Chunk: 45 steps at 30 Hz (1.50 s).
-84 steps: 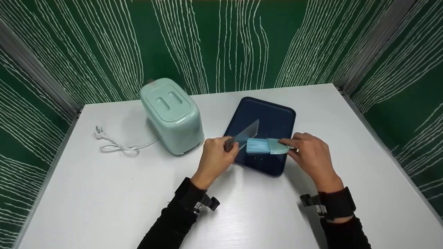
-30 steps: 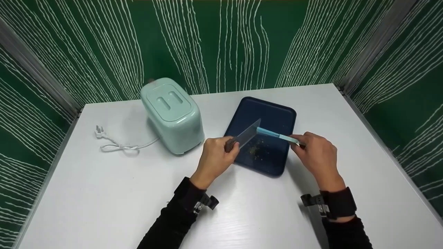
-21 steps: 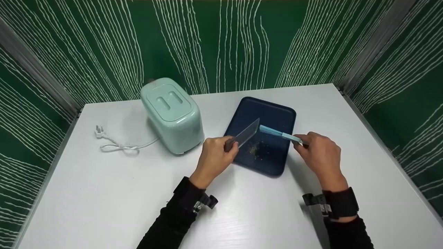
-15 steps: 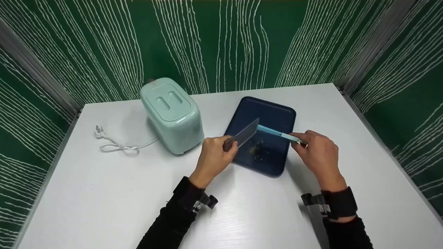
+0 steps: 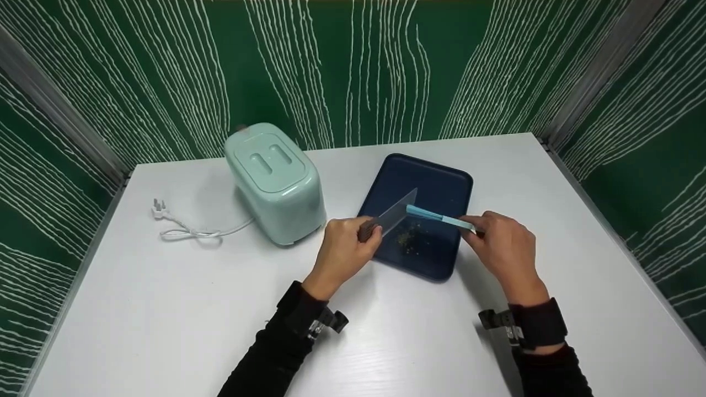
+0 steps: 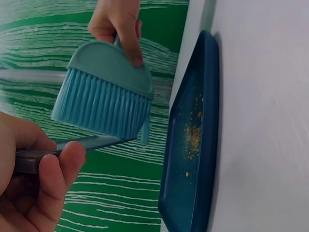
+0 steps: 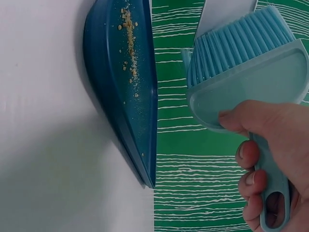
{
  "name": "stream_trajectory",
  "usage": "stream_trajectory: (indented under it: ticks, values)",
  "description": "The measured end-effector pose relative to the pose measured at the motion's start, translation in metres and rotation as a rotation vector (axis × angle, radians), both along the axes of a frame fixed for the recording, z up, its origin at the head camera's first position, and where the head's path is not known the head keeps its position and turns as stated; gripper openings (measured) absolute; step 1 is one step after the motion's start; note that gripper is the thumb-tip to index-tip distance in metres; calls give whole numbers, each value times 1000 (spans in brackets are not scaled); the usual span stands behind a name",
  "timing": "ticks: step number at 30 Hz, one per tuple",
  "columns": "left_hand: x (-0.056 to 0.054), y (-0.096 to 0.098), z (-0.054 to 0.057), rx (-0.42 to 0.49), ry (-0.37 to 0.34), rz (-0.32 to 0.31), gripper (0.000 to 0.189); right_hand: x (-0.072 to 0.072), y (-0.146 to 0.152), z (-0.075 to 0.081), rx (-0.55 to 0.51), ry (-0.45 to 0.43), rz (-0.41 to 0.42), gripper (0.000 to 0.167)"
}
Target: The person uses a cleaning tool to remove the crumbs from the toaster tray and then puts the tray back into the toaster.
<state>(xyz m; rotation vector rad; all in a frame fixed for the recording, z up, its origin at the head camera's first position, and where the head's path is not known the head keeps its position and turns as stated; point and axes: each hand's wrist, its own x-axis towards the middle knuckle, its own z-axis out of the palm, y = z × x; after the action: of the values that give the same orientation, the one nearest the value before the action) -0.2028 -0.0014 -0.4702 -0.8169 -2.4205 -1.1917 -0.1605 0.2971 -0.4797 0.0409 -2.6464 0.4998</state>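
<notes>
My left hand (image 5: 343,251) grips the dark ridged handle of a scraper (image 5: 396,213), its flat blade slanting above the navy tray (image 5: 427,175). With thumb and curled fingers, my right hand (image 5: 506,245) holds a small mint-green hand brush (image 5: 455,221) by its handle. The brush's blue bristles (image 6: 99,104) lie right at the scraper blade in the left wrist view, their tips along it. Both tools are raised over the tray. Below them, yellowish crumbs (image 5: 407,240) lie heaped and scattered on the tray's near half.
Left of the tray stands a mint-green toaster (image 5: 276,182) with a lid on top. Its white cord (image 5: 204,235) and plug (image 5: 160,208) lie farther left on the white table (image 5: 193,309). Green walls with white streaks (image 5: 386,71) enclose the back and sides.
The brush has turned from flat side up to edge up and its bristles come against the scraper blade, after small strokes back and forth. More crumbs show on the tray. The left hand barely moved.
</notes>
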Motion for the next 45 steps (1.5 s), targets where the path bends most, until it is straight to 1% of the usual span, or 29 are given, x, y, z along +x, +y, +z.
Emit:
stream_trajectory:
  ticks: [9, 14, 17, 18, 20, 21, 24, 25, 27, 29, 32, 33, 36, 39, 41, 45]
  values:
    - [1, 0, 0, -1, 20, 3, 20, 3, 5, 5, 13, -57, -20, 23]
    - [-1, -1, -1, 2, 32, 8, 25, 4, 12, 10, -40, -38, -42, 23]
    - [-3, -2, -2, 11, 18, 8, 29, 4, 13, 13, -87, -8, -30, 20]
    - [-3, -2, -2, 19, 6, 8, 29, 4, 13, 14, -109, -2, -20, 18]
    - [-4, -3, -3, 43, -33, 3, 29, 4, 11, 16, -153, -3, 10, 8]
    - [-4, -3, -3, 57, -57, -1, 30, 3, 10, 17, -182, -7, 30, 9]
    - [-5, -5, -3, 100, -123, -18, 32, 2, 5, 19, -266, -31, 110, 32]
    - [-5, -5, -3, 110, -140, -23, 33, 2, 3, 19, -286, -39, 142, 36]
    - [-5, -4, -2, 118, -153, -24, 35, 2, -2, 19, -325, -57, 205, 40]
    - [-6, -4, -2, 121, -156, -24, 34, 2, -6, 18, -339, -73, 268, 37]
    - [-6, -3, -2, 125, -163, -20, 31, 3, -11, 17, -327, -90, 339, 29]
    - [-6, -3, -2, 128, -168, -21, 30, 3, -12, 17, -312, -92, 354, 24]
    - [-6, -2, -1, 123, -166, -14, 28, 3, -13, 16, -238, -86, 361, 11]
    - [-6, -2, 0, 106, -144, -5, 30, 3, -12, 14, -154, -89, 328, 20]
    - [-6, -2, 0, 94, -123, 0, 33, 3, -11, 14, -102, -95, 304, 23]
    - [-6, -3, 0, 78, -93, 0, 37, 4, -11, 16, -36, -113, 260, 24]
